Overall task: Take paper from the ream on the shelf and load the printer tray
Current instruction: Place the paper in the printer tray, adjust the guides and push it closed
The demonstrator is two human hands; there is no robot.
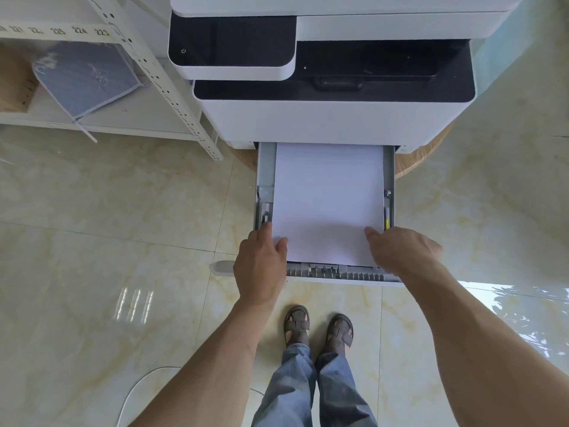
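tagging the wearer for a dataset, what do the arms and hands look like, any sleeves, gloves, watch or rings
Both arms are bare as far up as the view shows: no sleeves in view. The left hand and right hand are bare too, with no gloves. No watch or band shows on either wrist, and no ring is visible, though most fingers are hidden from above.

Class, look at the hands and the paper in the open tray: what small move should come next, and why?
Probably press the paper stack flat and let go. It already lies between the tray side guides, with the left hand and right hand at its near corners, and the tray is pulled out from the printer.
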